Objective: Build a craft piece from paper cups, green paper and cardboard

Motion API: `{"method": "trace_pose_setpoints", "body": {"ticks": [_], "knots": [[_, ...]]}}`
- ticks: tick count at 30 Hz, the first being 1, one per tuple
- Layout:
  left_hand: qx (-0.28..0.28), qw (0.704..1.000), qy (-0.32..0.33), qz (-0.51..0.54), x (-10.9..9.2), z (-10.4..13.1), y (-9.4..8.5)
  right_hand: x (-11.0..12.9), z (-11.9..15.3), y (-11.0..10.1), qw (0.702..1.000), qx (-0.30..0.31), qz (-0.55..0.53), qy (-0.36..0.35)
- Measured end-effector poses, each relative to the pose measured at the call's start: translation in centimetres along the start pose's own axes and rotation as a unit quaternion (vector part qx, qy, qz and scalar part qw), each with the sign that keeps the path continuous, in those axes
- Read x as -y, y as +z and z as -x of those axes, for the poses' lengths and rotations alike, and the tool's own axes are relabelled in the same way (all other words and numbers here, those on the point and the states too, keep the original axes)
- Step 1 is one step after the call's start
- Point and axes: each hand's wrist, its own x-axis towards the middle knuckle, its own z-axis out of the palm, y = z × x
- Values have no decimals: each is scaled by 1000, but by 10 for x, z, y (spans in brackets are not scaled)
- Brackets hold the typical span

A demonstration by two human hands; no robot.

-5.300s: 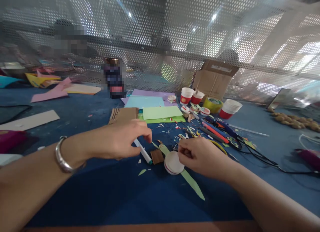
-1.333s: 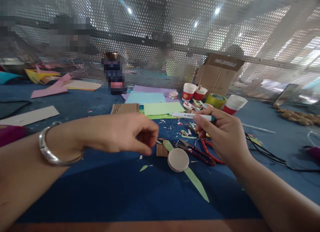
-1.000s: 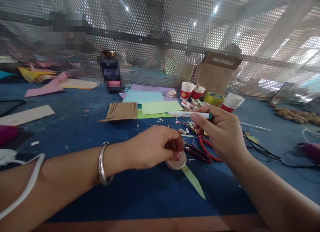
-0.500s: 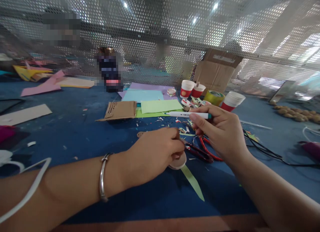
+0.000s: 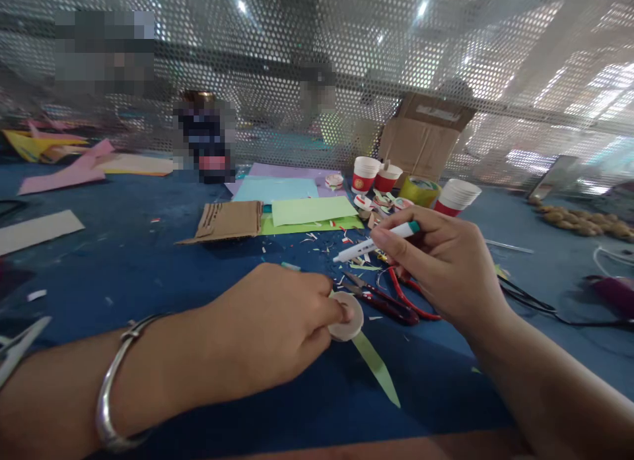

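Note:
My left hand (image 5: 277, 325) is closed, fingers curled over a round pale disc (image 5: 354, 325), with one fingertip pressing its middle. From under the disc's lower edge sticks a pointed light-green paper strip (image 5: 379, 374). A small teal piece (image 5: 290, 266) shows just beyond my left knuckles; whether I hold it is hidden. Between thumb and fingers my right hand (image 5: 436, 255) pinches a white marker (image 5: 359, 249) with a teal end, its tip down-left above the table. Dark-handled scissors (image 5: 384, 301) and red-handled pliers or scissors (image 5: 413, 298) lie between my hands.
Paper scraps litter the blue table (image 5: 148, 255). Beyond lie cardboard (image 5: 230, 219), green paper (image 5: 312, 210) and blue paper (image 5: 277, 189). Paper cups (image 5: 458, 196), yellow tape (image 5: 419, 191) and a cardboard box (image 5: 421, 140) stand by the mesh screen. A black cable (image 5: 528, 295) runs right.
The marker has tilted, its tip now lower. My left hand has shifted left and down, showing more of the disc. The teal piece beyond my left hand has come into sight.

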Motion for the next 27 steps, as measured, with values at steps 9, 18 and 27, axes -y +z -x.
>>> {"method": "trace_pose_setpoints", "body": {"ticks": [9, 18, 27], "knots": [[76, 996, -19, -46, -7, -5, -4, 6, 5, -4, 993, 54, 87, -54], [87, 996, -21, -21, -3, -6, -4, 9, 8, -3, 983, 114, 124, -71], [89, 995, -34, -5, -2, -6, -3, 5, 9, -2, 977, 138, 147, -71]]}}
